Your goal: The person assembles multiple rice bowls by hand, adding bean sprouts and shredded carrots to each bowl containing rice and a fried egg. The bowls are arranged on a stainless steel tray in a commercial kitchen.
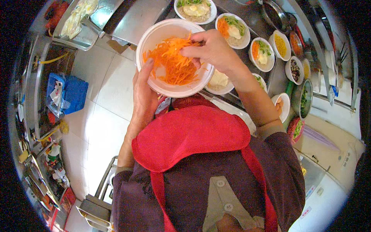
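A large white bowl (143,38) is held up in front of me, with a heap of shredded carrot (170,63) inside. My left hand (143,83) grips its near left side, the thumb over the rim and the other fingers hidden beneath. Inside the bowl, my right hand (208,50) pinches some of the carrot shreds between its fingertips. Just right of the bowl stand smaller white bowls: one (234,31) has rice, carrot, green shreds and a pale topping, and another (262,54) looks alike. A bowl with a pale filling (219,82) is partly hidden behind my right arm.
Along the right of the metal counter are a bowl of yellow shreds (281,45), a bowl of dark bits (295,70), a metal bowl of greens (303,98) and a pan (276,16). A metal tray (83,38) sits at far left; a blue bin (73,94) stands below.
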{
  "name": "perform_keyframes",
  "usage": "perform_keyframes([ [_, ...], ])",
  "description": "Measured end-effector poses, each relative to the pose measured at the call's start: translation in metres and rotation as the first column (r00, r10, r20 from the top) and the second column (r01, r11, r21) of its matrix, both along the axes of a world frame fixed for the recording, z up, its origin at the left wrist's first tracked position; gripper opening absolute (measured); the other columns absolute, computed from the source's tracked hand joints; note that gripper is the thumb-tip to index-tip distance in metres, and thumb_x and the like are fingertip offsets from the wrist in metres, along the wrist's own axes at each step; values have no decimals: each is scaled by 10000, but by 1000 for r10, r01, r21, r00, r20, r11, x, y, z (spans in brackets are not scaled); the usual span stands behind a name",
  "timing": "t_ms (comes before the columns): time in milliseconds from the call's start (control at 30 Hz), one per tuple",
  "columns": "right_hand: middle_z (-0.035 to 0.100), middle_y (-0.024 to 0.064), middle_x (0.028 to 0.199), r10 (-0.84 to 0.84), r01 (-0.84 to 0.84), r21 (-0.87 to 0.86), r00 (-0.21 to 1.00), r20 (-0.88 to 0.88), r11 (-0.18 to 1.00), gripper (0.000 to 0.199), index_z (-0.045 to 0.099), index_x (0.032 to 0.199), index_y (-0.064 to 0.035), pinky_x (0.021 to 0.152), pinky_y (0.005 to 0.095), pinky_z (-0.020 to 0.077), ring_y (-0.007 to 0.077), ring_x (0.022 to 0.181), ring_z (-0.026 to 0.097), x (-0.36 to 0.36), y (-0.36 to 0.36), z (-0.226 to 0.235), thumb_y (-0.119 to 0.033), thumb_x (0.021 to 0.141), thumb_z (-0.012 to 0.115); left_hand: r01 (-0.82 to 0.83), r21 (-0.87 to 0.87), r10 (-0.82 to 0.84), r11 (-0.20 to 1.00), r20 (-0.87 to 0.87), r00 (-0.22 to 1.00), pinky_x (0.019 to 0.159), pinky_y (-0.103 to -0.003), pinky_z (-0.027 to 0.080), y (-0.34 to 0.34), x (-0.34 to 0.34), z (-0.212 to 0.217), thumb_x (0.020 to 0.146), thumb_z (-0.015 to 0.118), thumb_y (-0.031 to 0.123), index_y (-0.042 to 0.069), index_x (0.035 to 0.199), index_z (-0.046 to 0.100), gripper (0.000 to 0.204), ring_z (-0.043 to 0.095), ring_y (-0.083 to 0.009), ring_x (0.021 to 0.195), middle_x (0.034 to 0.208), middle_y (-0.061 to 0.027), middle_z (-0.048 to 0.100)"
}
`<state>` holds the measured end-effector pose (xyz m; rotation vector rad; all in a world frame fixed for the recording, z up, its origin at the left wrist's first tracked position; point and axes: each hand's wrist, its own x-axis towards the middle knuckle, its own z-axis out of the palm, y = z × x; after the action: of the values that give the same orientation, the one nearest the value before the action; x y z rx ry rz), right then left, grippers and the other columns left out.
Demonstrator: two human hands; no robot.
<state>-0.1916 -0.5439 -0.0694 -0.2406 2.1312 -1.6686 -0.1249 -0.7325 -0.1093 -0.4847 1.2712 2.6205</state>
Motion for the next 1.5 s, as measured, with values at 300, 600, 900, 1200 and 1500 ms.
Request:
perform_keyframes([
  [300, 595, 51, 608, -253, 243, -282, 968, 3, 928, 174, 656, 795, 20, 503, 239, 432, 113, 504, 539, -67, 31, 6, -143, 740, 681, -52, -46, 55, 998, 54, 997, 1005, -388, 347, -26, -23, -5, 894, 493, 289, -44, 1324, 318, 570, 451, -277, 1190, 1294, -182, 445],
  [600, 607, 93, 554, -450, 455, -3, 880, -153, 890, 222, 676, 694, -7, 469, 279, 471, 151, 453, 565, -174, 30, -103, -229, 684, 687, -130, -113, 142, 985, 107, 984, 1028, -403, 315, -63, -36, 1, 914, 431, 287, -3, 1340, 322, 527, 415, -265, 1221, 1323, -149, 424],
  [900, 639, 156, 670, -269, 537, 272, 722, -637, 799, 240, 688, 683, -76, 646, 422, 497, 322, 634, 626, -192, 1, -137, -314, 671, 657, -176, -180, 210, 968, 196, 958, 1032, -428, 317, -70, -38, -5, 905, 439, 313, 29, 1345, 333, 535, 401, -274, 1235, 1333, -149, 416],
  [1200, 653, 90, 759, -125, 520, 537, 786, -606, 664, 106, 696, 743, -112, 606, 389, 491, 267, 689, 629, -181, 1, -151, -208, 699, 690, -169, -188, 206, 967, 198, 958, 1029, -422, 319, -65, -37, -8, 906, 435, 319, 16, 1345, 323, 545, 404, -270, 1229, 1332, -152, 412],
  [1500, 654, 82, 720, -48, 552, 541, 727, -685, 635, 158, 700, 756, -134, 593, 402, 485, 266, 657, 628, -205, -5, -159, -282, 707, 671, -168, -208, 210, 964, 201, 957, 1014, -406, 334, -61, -35, -6, 901, 447, 313, 16, 1354, 300, 561, 413, -270, 1221, 1326, -155, 415],
])
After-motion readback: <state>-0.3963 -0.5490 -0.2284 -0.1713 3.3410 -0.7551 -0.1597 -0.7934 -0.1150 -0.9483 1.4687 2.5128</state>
